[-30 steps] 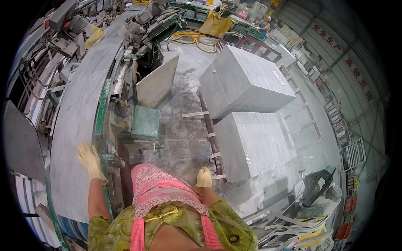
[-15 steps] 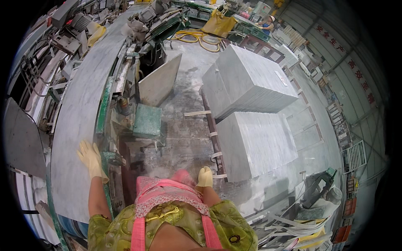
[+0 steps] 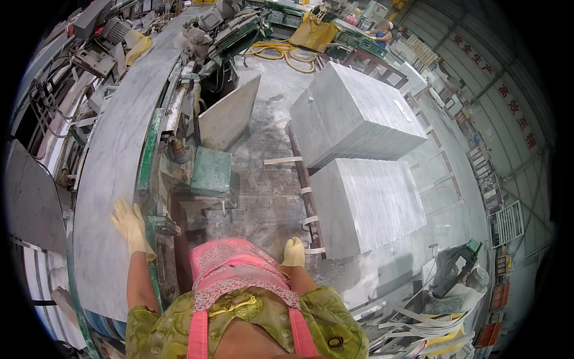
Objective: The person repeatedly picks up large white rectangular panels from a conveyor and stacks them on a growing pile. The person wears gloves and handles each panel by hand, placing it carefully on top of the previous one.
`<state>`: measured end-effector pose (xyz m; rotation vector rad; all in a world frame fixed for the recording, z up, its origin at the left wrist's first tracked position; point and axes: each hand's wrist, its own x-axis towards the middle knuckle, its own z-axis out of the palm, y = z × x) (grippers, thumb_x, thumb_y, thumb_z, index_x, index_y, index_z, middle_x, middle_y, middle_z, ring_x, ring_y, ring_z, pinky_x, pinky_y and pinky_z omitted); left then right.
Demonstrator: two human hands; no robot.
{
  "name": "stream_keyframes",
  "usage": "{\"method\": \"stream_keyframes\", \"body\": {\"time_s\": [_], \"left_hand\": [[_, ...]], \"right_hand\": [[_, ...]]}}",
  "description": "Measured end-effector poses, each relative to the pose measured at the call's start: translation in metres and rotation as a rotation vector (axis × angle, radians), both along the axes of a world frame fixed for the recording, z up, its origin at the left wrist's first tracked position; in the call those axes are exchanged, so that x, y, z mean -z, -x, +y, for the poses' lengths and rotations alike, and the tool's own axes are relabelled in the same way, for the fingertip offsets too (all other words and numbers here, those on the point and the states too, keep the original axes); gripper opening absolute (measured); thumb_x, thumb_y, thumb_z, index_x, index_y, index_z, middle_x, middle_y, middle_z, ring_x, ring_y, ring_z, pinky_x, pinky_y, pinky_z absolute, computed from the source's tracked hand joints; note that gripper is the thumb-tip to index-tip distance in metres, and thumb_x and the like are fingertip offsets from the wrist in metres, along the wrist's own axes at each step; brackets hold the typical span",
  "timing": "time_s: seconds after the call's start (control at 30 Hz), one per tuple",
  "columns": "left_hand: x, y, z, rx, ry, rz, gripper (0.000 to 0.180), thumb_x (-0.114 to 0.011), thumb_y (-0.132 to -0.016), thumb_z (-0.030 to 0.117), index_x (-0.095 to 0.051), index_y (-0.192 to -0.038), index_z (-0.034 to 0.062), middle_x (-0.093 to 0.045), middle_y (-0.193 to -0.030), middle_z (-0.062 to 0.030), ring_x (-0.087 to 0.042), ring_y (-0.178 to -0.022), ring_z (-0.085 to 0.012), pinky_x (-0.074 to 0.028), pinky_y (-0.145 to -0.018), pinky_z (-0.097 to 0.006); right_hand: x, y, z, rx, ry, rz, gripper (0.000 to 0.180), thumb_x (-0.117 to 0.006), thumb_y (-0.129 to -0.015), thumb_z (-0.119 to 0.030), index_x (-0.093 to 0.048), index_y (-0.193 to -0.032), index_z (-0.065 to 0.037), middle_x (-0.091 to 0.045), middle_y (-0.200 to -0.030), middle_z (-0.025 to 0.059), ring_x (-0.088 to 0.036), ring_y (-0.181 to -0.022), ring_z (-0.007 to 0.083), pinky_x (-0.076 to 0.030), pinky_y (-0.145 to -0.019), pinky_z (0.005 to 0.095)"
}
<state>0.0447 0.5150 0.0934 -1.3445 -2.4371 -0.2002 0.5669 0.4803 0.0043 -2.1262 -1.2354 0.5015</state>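
Below us, our gloved left hand (image 3: 133,226) lies flat and spread on the long grey stone slab (image 3: 113,173), fingers unclenched, gripping nothing. That slab runs along the green-edged machine bed (image 3: 148,149), left of the green metal box (image 3: 210,172). Our gloved right hand (image 3: 293,252) hangs loosely curled and empty, well right of the box, just beside the nearer stack of cut slabs (image 3: 365,203) on the floor.

Gloves: we see pale cream on left hand (image 3: 133,226) and right hand (image 3: 293,252).
Slab (image 3: 113,179), at 9 o'clock: grey-white, veined.
Apron (image 3: 239,269): pink, lace-patterned.
Machine box (image 3: 210,172): green.
Stacked slabs (image 3: 365,203), at 3 o'clock: light grey.
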Motion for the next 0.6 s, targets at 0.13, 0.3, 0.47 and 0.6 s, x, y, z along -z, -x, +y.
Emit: {"method": "stream_keyframes", "body": {"time_s": [0.13, 0.3, 0.47, 0.6], "left_hand": [[-0.005, -0.003, 0.0, -0.009, 0.031, -0.013, 0.054, -0.041, -0.102, 0.035, -0.046, -0.141, -0.0012, -0.047, -0.146, -0.0189, -0.039, -0.138, -0.0316, -0.023, -0.115, -0.05], [0.0, 0.001, 0.0, 0.003, 0.009, -0.001, 0.053, -0.041, -0.102, 0.035, -0.046, -0.141, -0.0005, -0.046, -0.146, -0.0186, -0.04, -0.138, -0.0313, -0.024, -0.115, -0.05], [-0.005, -0.002, -0.001, -0.023, 0.048, -0.019, 0.053, -0.04, -0.102, 0.035, -0.046, -0.141, -0.0004, -0.046, -0.147, -0.0185, -0.039, -0.139, -0.0307, -0.024, -0.115, -0.05], [-0.007, -0.003, -0.001, -0.014, 0.037, -0.037, 0.053, -0.04, -0.102, 0.035, -0.047, -0.141, -0.0008, -0.045, -0.147, -0.0187, -0.039, -0.139, -0.0307, -0.024, -0.115, -0.051]], "right_hand": [[0.0, 0.001, -0.002, 0.002, -0.013, -0.007, 0.034, -0.047, -0.09, -0.024, -0.063, -0.098, 0.006, -0.064, -0.098, 0.0305, -0.06, -0.095, 0.0478, -0.047, -0.082, 0.0498], [0.0, -0.004, -0.002, -0.011, 0.06, 0.006, 0.036, -0.048, -0.089, -0.022, -0.064, -0.107, 0.005, -0.065, -0.102, 0.0306, -0.062, -0.1, 0.045, -0.048, -0.087, 0.0472], [-0.01, 0.001, -0.001, -0.004, 0.052, -0.001, 0.034, -0.047, -0.089, -0.022, -0.064, -0.101, 0.005, -0.065, -0.098, 0.0304, -0.063, -0.096, 0.0454, -0.048, -0.083, 0.0478], [0.007, -0.007, -0.002, -0.02, 0.028, 0.006, 0.035, -0.048, -0.09, -0.023, -0.063, -0.101, 0.006, -0.065, -0.101, 0.0304, -0.061, -0.098, 0.0457, -0.048, -0.084, 0.0483]]}}
